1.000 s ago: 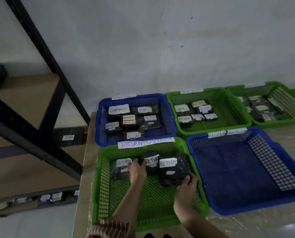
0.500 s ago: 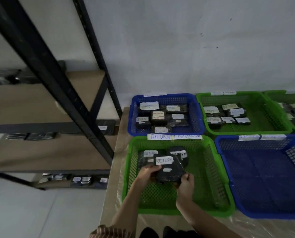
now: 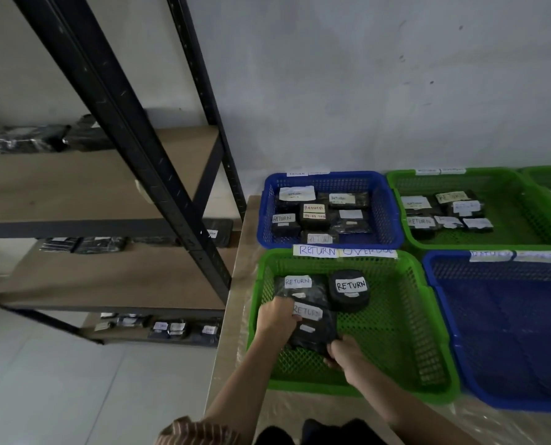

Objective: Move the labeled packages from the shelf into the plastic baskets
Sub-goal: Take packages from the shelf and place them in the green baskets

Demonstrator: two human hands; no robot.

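Fingers of the left hand [image 3: 275,319] are curling over the far left edge of a black RETURN-labeled package [image 3: 312,329], and the right hand [image 3: 344,353] is pinching its near right corner. The package is lying in the near left part of the green basket [image 3: 428,316], overlapping a flat labeled package [image 3: 296,285] at the far left corner; a round black pouch [image 3: 349,289] is sitting just beside. The table [image 3: 232,316] is carrying it, with the full blue basket [image 3: 386,213] behind and an apparently empty blue basket [image 3: 444,316] right. More packages are lying on the metal shelf [image 3: 107,184] at left.
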